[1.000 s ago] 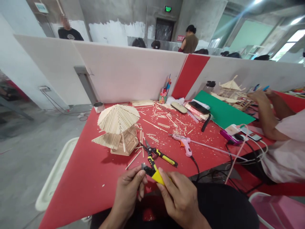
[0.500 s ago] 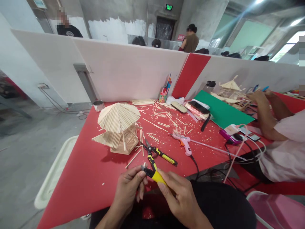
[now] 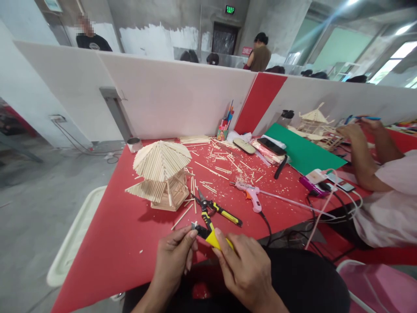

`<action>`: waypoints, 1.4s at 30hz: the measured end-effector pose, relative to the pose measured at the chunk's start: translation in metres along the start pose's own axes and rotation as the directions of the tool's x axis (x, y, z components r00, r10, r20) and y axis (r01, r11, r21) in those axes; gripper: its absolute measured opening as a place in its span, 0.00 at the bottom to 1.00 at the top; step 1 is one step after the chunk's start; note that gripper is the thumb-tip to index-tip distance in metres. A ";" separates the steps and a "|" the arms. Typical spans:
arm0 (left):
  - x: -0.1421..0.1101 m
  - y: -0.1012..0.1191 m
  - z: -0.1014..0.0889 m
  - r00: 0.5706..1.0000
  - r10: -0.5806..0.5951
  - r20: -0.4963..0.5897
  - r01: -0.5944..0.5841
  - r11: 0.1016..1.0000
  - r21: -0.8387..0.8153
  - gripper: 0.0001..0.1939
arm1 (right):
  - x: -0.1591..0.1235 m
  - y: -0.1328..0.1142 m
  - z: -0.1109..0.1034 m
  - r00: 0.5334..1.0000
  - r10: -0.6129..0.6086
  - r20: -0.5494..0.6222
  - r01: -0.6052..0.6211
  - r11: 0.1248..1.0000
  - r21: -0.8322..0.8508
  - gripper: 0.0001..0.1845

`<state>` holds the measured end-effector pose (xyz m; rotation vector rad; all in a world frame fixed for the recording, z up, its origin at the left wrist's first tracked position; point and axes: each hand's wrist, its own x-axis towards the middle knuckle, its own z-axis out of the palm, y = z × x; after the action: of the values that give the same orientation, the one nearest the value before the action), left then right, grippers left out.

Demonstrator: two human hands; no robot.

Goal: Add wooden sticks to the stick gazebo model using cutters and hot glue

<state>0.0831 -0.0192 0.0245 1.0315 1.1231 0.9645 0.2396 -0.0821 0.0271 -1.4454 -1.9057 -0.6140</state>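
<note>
My right hand (image 3: 249,265) is wrapped round the yellow handle of a utility knife (image 3: 213,239) with a black front end. Its tip meets the fingertips of my left hand (image 3: 176,252), which are pinched together on a short wooden stick (image 3: 195,224); only the stick's pale end shows. Both hands are above the table's near edge. Just beyond them lie yellow-and-black pruning shears (image 3: 208,208), jaws pointing away. A small pavilion model (image 3: 162,176) of wooden sticks, with a ribbed roof, stands to the left.
On the red table (image 3: 114,234) lie loose sticks (image 3: 211,171), shavings and a pink glue gun (image 3: 252,195) with its cord. Behind are a pen cup (image 3: 223,130), phone (image 3: 271,146) and green board (image 3: 302,150). At right, a co-worker's arms (image 3: 358,148) are beside another stick model (image 3: 321,130).
My right hand has turned a little and the knife has shifted slightly against the stick. My left hand keeps its pinch. The co-worker's hand and blue pen have moved slightly.
</note>
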 end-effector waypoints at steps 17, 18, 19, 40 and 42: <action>-0.001 0.013 -0.012 0.940 -0.326 0.106 0.325 0.753 -0.572 0.11 | 0.032 0.007 0.029 0.999 -0.007 0.041 -0.004 0.966 0.257 0.13; -0.001 0.015 -0.012 0.932 -0.345 0.113 0.339 0.715 -0.612 0.10 | 0.032 -0.005 0.027 0.997 -0.077 0.012 0.069 0.949 0.307 0.14; -0.001 0.017 -0.011 0.924 -0.364 0.115 0.347 0.678 -0.647 0.08 | 0.032 -0.015 0.027 0.994 -0.097 -0.044 0.106 0.937 0.334 0.14; 0.035 0.041 -0.027 0.924 -0.233 0.304 0.378 0.432 -0.819 0.10 | 0.090 -0.049 0.068 0.953 0.100 -0.285 0.050 0.879 0.474 0.17; 0.039 0.042 -0.025 0.911 -0.223 0.348 0.411 0.402 -0.818 0.10 | 0.091 -0.048 0.069 0.958 0.107 -0.267 0.032 0.883 0.468 0.16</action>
<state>0.0619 0.0322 0.0530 0.0027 0.4597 0.9202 0.1627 0.0124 0.0495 -1.0170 -1.6441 -0.2892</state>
